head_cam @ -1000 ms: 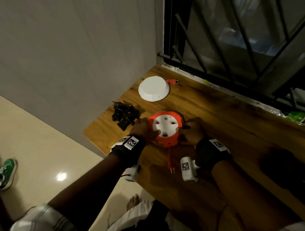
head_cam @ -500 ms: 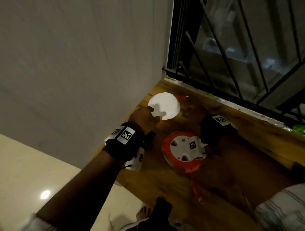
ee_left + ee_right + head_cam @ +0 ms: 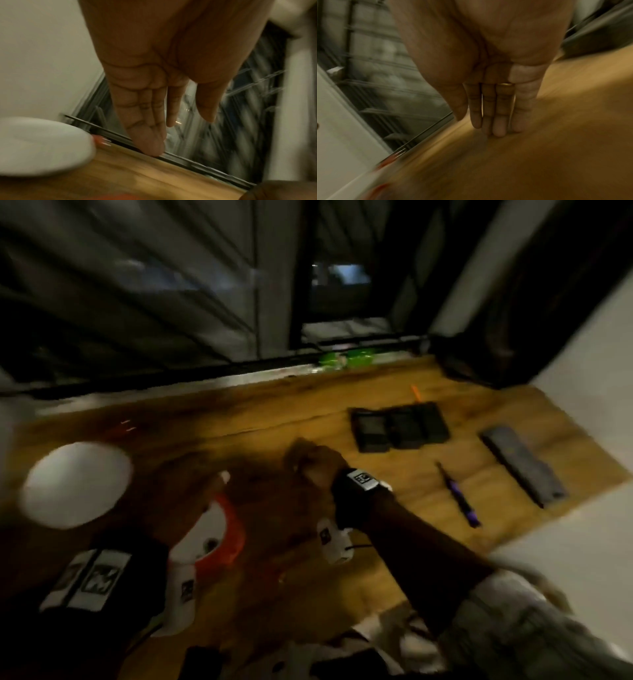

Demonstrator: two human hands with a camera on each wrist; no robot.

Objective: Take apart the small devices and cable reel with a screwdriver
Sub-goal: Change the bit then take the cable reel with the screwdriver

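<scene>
Both hands left the orange-and-white round cable reel (image 3: 219, 535); right hand (image 3: 313, 463), fingers straight and empty, is nearer the purple-handled slim screwdriver (image 3: 459, 496) lying further right, left hand (image 3: 154, 81) empty too.

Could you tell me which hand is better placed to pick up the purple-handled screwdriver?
The right hand, probably. It is open, empty and nearer the purple-handled screwdriver lying to its right on the wooden table. The left hand, also open, hangs far off beside the white round cover.
</scene>
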